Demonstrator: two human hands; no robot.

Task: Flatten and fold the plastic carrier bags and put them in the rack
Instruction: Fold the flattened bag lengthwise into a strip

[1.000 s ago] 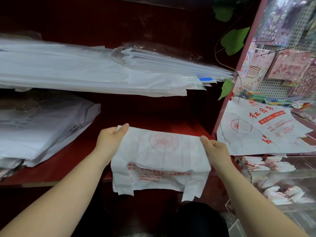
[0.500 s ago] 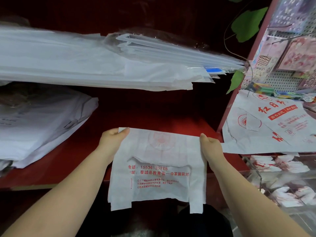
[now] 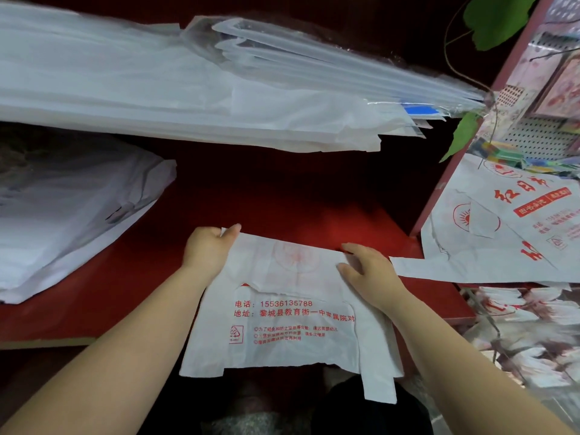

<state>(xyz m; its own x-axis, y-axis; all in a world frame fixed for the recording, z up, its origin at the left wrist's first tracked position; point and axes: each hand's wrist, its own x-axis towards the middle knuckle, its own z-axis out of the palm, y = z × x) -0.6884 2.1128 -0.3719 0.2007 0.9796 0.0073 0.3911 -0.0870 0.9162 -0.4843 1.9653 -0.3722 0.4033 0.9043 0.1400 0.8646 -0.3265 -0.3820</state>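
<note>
A white plastic carrier bag [image 3: 282,328] with red print lies over the front edge of the red shelf [image 3: 103,287], its handles hanging below the edge. My left hand [image 3: 208,248] pinches the bag's far left corner between thumb and fingers. My right hand [image 3: 365,273] rests flat on the bag's right side, fingers spread, pressing it onto the shelf. More printed bags [image 3: 508,227] lie spread out to the right of the shelf's post.
A thick stack of white and clear bags [image 3: 194,92] fills the shelf above. Another white pile [image 3: 62,211] sits on the left of the red shelf. A clear rack [image 3: 533,334] with folded bags stands at lower right. Green leaves [image 3: 499,17] hang at upper right.
The folded bag has opened downward, so its printed lower half and handles now hang over the edge. My right hand let go of the right edge and now lies flat on the bag.
</note>
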